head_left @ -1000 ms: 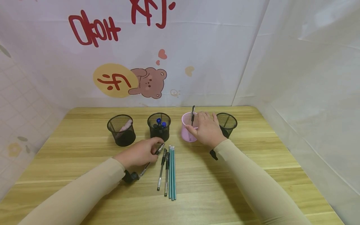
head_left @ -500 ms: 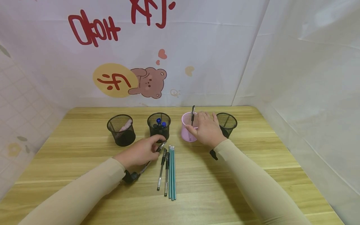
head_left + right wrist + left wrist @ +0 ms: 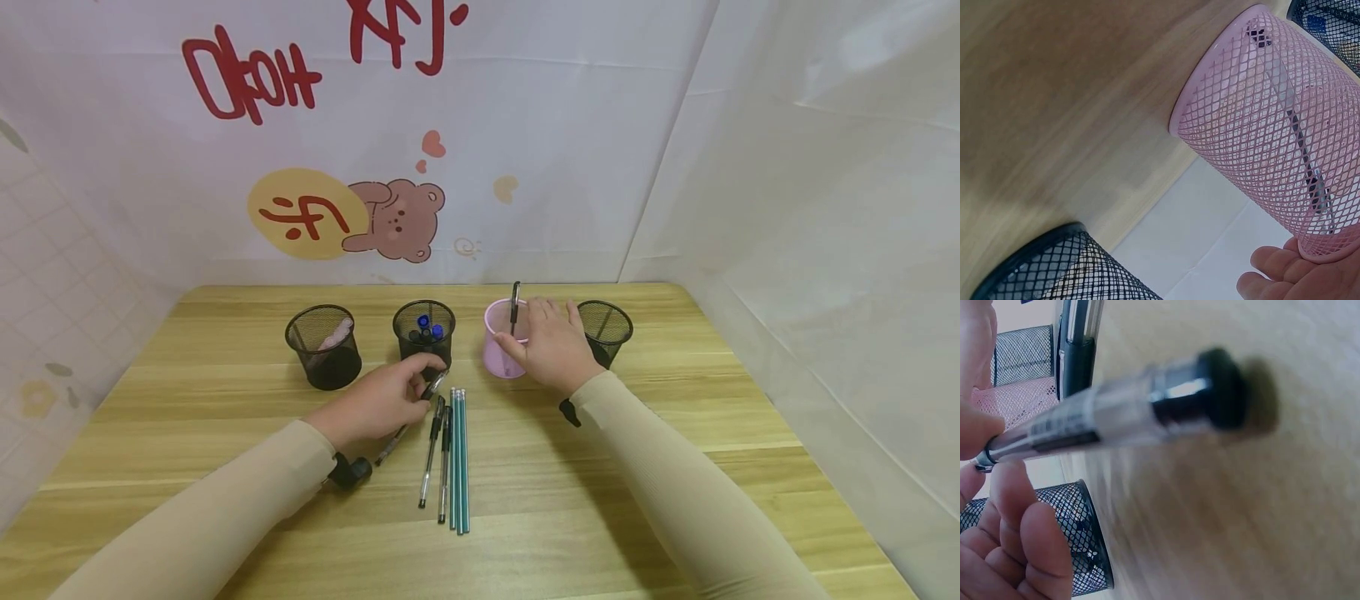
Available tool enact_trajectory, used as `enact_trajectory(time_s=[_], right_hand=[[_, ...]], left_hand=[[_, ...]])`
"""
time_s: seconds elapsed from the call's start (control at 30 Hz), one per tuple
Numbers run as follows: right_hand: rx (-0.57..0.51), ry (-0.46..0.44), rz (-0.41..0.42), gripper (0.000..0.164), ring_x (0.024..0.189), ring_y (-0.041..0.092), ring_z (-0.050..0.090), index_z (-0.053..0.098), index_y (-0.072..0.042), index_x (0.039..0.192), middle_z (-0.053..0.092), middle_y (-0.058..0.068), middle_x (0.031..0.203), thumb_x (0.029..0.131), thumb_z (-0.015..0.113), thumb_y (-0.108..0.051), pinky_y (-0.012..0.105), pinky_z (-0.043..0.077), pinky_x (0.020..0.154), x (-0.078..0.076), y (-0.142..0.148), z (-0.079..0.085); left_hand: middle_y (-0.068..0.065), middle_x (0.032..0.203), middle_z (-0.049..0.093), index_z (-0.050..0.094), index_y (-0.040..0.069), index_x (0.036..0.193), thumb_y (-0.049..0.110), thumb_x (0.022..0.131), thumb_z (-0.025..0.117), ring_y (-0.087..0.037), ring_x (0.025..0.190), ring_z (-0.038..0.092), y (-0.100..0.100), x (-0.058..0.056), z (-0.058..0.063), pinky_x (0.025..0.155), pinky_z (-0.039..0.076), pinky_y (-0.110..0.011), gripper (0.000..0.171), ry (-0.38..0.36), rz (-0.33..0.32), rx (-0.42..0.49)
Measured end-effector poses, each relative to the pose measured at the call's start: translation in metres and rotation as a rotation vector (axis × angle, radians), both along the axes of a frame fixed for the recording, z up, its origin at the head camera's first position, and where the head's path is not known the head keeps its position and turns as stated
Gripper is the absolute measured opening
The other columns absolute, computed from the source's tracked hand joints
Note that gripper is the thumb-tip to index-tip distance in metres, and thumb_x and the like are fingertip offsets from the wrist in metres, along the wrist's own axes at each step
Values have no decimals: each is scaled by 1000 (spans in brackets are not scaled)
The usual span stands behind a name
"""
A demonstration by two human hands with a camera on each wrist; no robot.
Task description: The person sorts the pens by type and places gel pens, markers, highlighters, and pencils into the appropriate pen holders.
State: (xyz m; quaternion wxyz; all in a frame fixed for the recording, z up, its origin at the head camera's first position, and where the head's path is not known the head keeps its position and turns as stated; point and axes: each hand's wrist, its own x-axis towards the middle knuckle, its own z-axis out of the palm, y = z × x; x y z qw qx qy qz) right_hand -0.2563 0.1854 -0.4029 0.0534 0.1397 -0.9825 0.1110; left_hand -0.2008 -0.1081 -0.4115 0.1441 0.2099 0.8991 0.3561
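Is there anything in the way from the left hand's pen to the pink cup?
Nothing visible stands between the pen and the pink cup, only tabletop. The right hand covers the cup's right side, and another pen is inside.

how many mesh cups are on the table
4 in a row, left to right: a first black cup, a second black cup beyond the left hand, the pink cup at the right hand, and a third black cup, partly hidden.

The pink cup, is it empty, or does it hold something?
Not empty: a pen stands inside the pink cup, showing through the mesh and above the rim.
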Motion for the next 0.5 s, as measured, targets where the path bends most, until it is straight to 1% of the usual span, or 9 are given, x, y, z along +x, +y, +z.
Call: enact_trajectory(time_s=[0.2, 0.4, 0.5], right_hand=[[-1, 3, 0, 92, 155, 37, 36, 38, 2, 155, 48, 19, 158, 101, 45, -72, 64, 9, 131, 0, -1, 1], [2, 10, 0, 93, 155, 38, 36, 38, 2, 156, 48, 19, 158, 101, 44, -73, 64, 9, 131, 0, 0, 0], [-1, 8, 0, 93, 155, 37, 36, 37, 2, 156, 48, 19, 158, 101, 44, -73, 63, 8, 131, -1, 0, -1]], left_hand=[[-3, 102, 63, 52, 24, 147, 12, 95, 71, -15, 72, 59, 1, 1, 2, 63, 53, -32, 57, -9, 9, 16], [-2, 103, 63, 58, 25, 137, 14, 94, 73, -14, 69, 58, 3, 1, 2, 61, 54, -31, 47, 13, 33, 37], [-2, 103, 62, 58, 27, 138, 15, 95, 73, -14, 69, 58, 3, 0, 2, 60, 53, -31, 47, 14, 37, 56]])
